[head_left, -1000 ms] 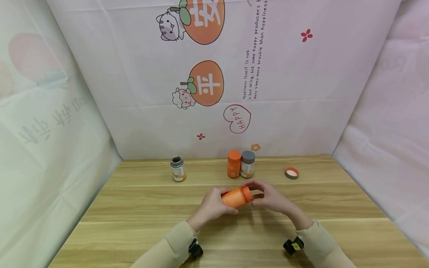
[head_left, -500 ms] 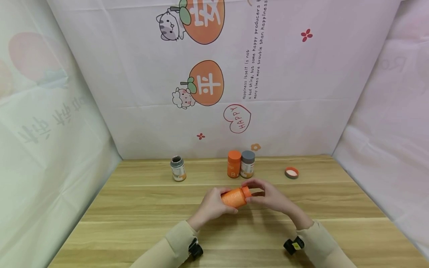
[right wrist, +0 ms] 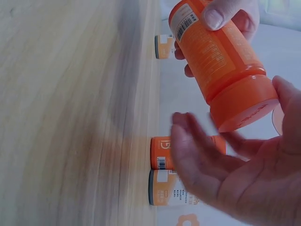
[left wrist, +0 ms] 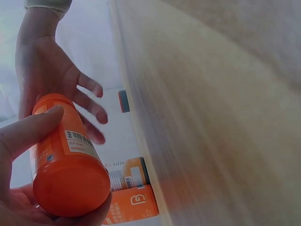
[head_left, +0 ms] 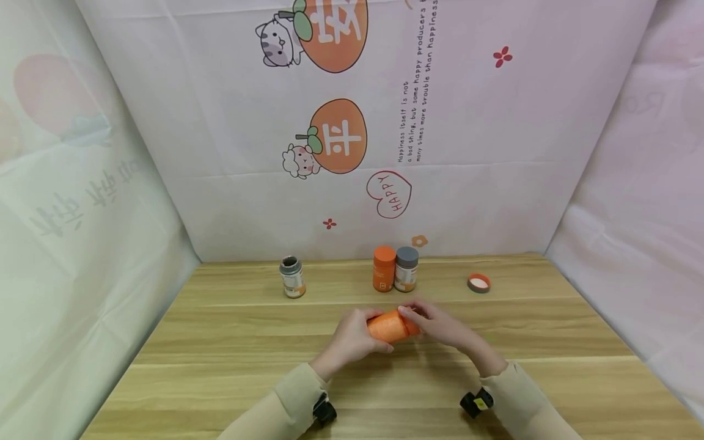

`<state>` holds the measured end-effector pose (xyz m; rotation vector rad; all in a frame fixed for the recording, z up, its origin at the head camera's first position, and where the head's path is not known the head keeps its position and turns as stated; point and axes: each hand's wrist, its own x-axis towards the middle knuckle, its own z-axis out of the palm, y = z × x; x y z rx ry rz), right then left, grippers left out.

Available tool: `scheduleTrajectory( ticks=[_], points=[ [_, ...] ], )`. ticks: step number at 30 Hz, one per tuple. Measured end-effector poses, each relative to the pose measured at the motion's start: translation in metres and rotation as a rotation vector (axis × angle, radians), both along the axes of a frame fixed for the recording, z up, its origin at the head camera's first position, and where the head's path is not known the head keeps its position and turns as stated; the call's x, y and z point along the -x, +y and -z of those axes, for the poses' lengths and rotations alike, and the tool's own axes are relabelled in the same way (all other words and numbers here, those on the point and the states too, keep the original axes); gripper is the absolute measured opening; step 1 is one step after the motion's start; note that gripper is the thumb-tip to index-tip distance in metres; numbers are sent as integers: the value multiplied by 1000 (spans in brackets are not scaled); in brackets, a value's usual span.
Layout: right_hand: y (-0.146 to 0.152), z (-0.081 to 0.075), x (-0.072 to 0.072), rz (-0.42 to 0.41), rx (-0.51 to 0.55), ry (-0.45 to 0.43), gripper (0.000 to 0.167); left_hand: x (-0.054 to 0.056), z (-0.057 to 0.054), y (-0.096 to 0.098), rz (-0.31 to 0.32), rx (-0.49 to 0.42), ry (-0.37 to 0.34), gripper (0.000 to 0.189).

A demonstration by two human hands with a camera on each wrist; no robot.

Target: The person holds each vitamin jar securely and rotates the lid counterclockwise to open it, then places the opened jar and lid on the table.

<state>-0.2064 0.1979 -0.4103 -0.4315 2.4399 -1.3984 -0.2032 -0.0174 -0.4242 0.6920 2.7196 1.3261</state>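
Observation:
My left hand (head_left: 352, 337) grips an orange bottle (head_left: 387, 327) around its body, tilted above the wooden table. In the left wrist view the thumb lies along the bottle's side and the rounded base faces the camera. The bottle's orange cap (right wrist: 245, 104) points toward my right hand (head_left: 444, 327). In the right wrist view the right thumb and index finger are at opposite edges of the cap, while the other fingers extend past it. The head view has the right thumb over the cap's upper side, partly covering it.
Behind the hands stand a closed orange bottle (head_left: 384, 269) and a grey-capped bottle (head_left: 406, 270), side by side. An uncapped grey bottle (head_left: 293, 278) is at the back left. A loose cap (head_left: 478, 283) lies at the back right. Printed cloth (head_left: 467, 153) walls the table (head_left: 220, 360).
The right hand has turned, bringing its thumb from the near side of the cap to the top. The bottle has shifted slightly right, still gripped by the left hand.

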Motion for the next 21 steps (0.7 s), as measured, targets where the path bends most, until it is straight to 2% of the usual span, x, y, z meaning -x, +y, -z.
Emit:
scheduleTrajectory(
  ticks=[4, 10, 15, 21],
  points=[
    [-1, -1, 0, 24, 11, -85, 53, 0, 0, 0, -4, 4, 4, 60],
    [-1, -2, -4, 58, 31, -112, 55, -1, -1, 0, -12, -7, -17, 60],
    [1, -2, -4, 51, 30, -79, 54, 0, 0, 0, -11, -11, -26, 59],
    [6, -1, -3, -8, 42, -14, 52, 1, 0, -1, -16, -11, -42, 60]
  ],
)
